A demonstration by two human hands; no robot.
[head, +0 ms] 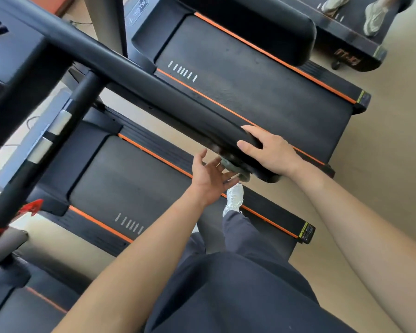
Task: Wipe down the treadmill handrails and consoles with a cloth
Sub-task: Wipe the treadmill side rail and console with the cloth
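Grey-green cloth [234, 167] sits bunched against the underside of the black handrail [154, 92] at its near end. The straight, spread fingers [228, 175] of my left hand [210, 180] press it up from below, palm open, pinching nothing. My right hand [271, 152] curls over that same end from above, thumb on the near side, holding the bar. So I judge I am on the underside of the tip of this one rail, which is a small part of the job. Nothing on the rail's long run toward the console [15, 56] tells me whether it has been wiped: it looks evenly dull, with no streaks I can make out. The console itself is a blurred dark panel well apart from the cloth, and I count it as still to do. Below lies the belt [135, 179] I stand over, and beyond it is a neighbouring treadmill [262, 87] whose own rail and console I would guess also wait.
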